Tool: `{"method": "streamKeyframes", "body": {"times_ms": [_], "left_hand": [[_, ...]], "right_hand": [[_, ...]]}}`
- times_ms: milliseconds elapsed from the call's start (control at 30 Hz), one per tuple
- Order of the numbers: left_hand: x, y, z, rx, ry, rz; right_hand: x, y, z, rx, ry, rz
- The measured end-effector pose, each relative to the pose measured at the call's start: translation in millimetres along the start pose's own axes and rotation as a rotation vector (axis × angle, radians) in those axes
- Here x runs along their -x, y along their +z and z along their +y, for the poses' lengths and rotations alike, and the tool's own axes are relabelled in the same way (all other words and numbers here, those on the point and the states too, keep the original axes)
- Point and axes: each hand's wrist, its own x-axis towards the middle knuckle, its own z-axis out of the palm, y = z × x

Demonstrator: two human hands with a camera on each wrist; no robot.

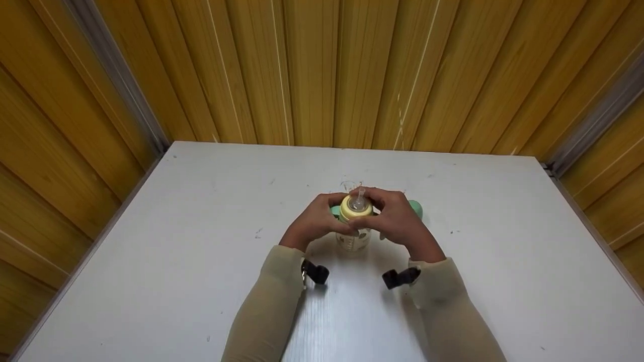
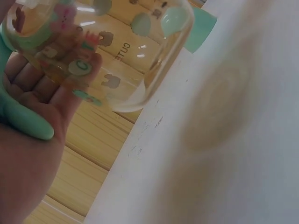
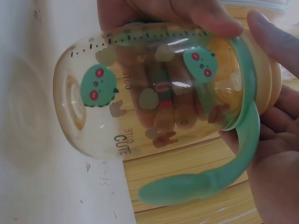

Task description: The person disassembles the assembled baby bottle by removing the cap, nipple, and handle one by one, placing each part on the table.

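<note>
A clear baby bottle (image 1: 353, 241) with cartoon prints, green handles (image 3: 196, 184) and a yellow collar (image 1: 356, 213) is held between both hands over the white table. A clear nipple (image 1: 359, 200) points up from the collar. My left hand (image 1: 322, 216) grips the bottle body from the left, its fingers showing through the clear wall in the right wrist view. On the other side, my right hand (image 1: 390, 213) holds the yellow collar between thumb and fingers. The bottle's base (image 3: 70, 102) hangs apart from its shadow on the tabletop.
A green rounded piece (image 1: 416, 207) shows just behind my right hand, partly hidden by it. The white table (image 1: 201, 241) carries small dark scuffs. Yellow wood-look panels (image 1: 312, 70) wall it in at the back and both sides.
</note>
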Motion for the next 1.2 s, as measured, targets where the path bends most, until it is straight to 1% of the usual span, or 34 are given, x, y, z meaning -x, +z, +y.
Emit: {"method": "streamKeyframes", "body": {"times_ms": [233, 333, 500, 733, 967, 1067, 1200], "left_hand": [[0.2, 0.0, -2.6, 0.02, -0.006, -0.038], [1.1, -0.4, -0.7, 0.031, 0.003, -0.036], [2.6, -2.0, 7.3, 0.035, 0.033, -0.012], [2.8, -2.4, 18.6, -0.038, 0.017, 0.013], [0.1, -0.6, 22.2, -0.071, 0.027, 0.029], [-0.2, -0.2, 23.5, -0.078, 0.026, 0.049], [0.1, 0.1, 24.6, -0.091, 0.032, 0.094]], "right_hand": [[1.5, -4.0, 3.9, -0.076, -0.057, -0.049], [1.6, -4.6, 2.1, -0.112, -0.069, -0.056], [1.6, -5.6, -2.4, -0.151, -0.063, -0.041], [2.7, -8.3, -4.1, -0.164, -0.055, -0.014], [3.7, -10.7, -3.3, -0.176, -0.058, 0.013], [3.4, -11.4, -2.9, -0.16, -0.058, 0.027], [2.9, -11.1, -2.4, -0.115, -0.059, 0.061]]}}
